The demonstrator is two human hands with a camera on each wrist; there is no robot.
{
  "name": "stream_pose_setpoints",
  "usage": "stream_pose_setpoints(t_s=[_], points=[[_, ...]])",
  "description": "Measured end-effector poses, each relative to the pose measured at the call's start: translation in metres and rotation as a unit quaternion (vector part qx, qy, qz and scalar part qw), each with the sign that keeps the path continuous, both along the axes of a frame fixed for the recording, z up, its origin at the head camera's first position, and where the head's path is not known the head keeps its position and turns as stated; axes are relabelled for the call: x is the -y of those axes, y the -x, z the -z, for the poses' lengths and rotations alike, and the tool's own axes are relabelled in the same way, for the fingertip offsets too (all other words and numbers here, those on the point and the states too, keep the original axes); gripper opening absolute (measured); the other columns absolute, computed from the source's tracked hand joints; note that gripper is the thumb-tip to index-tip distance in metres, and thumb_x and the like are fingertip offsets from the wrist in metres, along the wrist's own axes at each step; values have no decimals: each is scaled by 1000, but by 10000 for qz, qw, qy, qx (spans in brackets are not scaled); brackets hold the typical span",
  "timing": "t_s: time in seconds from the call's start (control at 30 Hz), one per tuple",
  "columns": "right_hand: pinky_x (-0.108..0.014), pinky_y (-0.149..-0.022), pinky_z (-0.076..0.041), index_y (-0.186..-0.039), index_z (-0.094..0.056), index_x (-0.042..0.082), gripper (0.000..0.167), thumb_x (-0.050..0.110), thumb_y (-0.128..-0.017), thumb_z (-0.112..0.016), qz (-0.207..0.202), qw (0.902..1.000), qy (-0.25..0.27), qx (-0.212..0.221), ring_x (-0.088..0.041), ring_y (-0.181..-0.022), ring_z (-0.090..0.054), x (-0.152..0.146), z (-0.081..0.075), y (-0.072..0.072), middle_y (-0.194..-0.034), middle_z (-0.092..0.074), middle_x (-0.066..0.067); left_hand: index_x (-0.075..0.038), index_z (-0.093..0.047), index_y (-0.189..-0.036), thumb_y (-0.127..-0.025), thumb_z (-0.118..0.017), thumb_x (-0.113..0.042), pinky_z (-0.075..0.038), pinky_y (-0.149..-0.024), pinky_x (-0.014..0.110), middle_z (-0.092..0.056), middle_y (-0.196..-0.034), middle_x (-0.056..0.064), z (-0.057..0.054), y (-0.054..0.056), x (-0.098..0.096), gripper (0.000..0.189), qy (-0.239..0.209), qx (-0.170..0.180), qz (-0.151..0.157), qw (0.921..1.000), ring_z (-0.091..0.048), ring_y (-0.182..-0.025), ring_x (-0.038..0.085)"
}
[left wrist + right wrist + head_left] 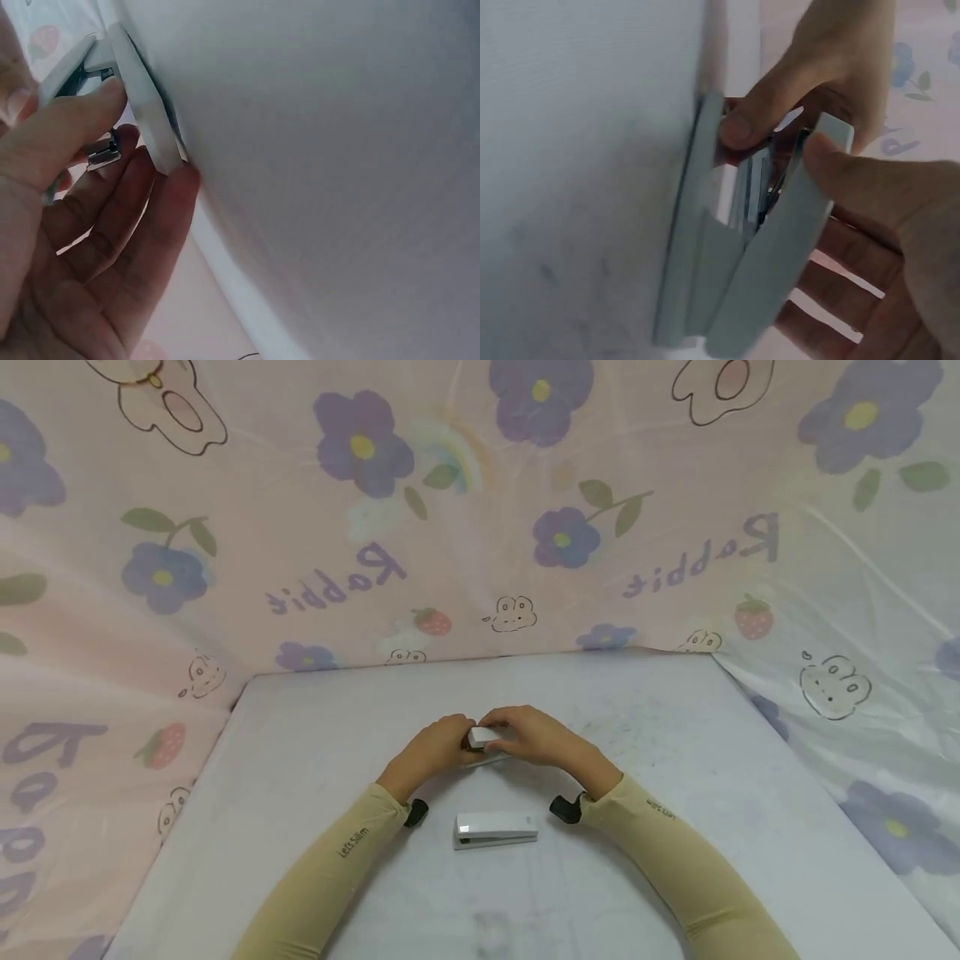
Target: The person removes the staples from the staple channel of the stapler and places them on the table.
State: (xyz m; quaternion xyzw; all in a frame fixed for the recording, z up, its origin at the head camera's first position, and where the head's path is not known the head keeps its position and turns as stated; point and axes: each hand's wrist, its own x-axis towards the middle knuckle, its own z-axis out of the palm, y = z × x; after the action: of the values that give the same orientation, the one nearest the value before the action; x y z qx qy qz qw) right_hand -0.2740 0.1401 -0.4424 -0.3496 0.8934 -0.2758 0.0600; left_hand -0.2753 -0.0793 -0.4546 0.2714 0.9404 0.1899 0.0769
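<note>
Both hands are at a white stapler (483, 737) near the middle of the table, its top arm (784, 240) lifted away from its base (682, 247). My left hand (437, 747) grips the front end, with the thumb by the metal magazine and fingertips at the tip of the base in the left wrist view. The top arm is pinched by my right hand (534, 737), thumb on its outer side and fingers beyond. Metal parts (103, 154) show in the gap. A second white stapler (495, 828) lies nearer, between the forearms, touched by neither hand.
The white tabletop (337, 714) has faint grey smudges on the right. A patterned curtain (465, 543) with flowers and rabbits hangs behind and along both sides. Black wrist straps (566, 810) stick out by the beige sleeves.
</note>
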Motion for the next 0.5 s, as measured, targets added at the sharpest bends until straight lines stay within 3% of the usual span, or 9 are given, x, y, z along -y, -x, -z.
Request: stream_pose_setpoints(t_s=[0.5], points=[[-45, -109, -53, -135, -73, 7, 42, 27, -99, -79, 265, 9986, -345, -309, -28, -127, -69, 6, 5, -6, -135, -74, -8, -3, -76, -104, -88, -90, -16, -54, -74, 35, -66, -83, -1, -6, 4, -4, 25, 147, 42, 68, 9999, -58, -76, 14]])
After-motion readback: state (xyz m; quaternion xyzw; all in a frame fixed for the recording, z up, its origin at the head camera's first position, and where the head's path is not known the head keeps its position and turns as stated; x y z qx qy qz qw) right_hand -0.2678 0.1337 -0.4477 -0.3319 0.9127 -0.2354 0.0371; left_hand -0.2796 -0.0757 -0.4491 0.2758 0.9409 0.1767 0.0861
